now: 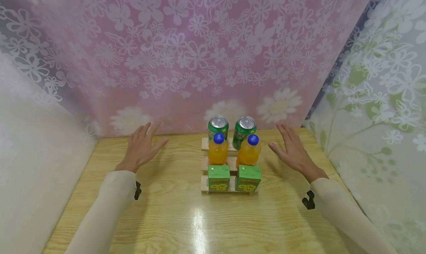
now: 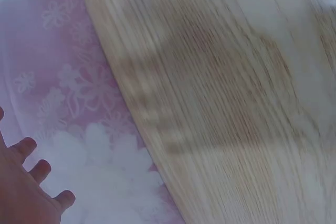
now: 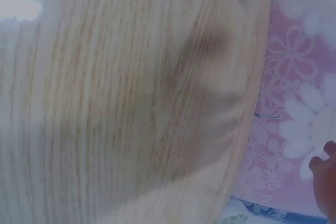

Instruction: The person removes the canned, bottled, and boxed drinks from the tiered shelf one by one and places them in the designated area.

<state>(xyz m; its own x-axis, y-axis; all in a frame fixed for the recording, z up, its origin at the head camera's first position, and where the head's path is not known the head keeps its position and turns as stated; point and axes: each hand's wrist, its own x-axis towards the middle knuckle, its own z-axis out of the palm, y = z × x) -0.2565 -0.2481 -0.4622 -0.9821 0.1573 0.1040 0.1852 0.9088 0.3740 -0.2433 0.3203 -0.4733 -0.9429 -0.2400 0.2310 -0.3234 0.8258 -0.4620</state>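
Standing between spread left fingers (image 1: 144, 130) and nearer, spread right fingers (image 1: 284, 133) are six drinks (image 1: 217, 153).

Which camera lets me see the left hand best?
The head view, because it shows the left hand whole, thumb and all, with nothing in front of it. The left wrist view catches only part of it, cut off at the lower left edge. The right wrist view doesn't show it.

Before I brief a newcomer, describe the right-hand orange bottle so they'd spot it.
On the wooden table, find the wooden rack. In its middle row, the orange bottle wears a blue cap; unlike its twin, it's nearer the right hand.
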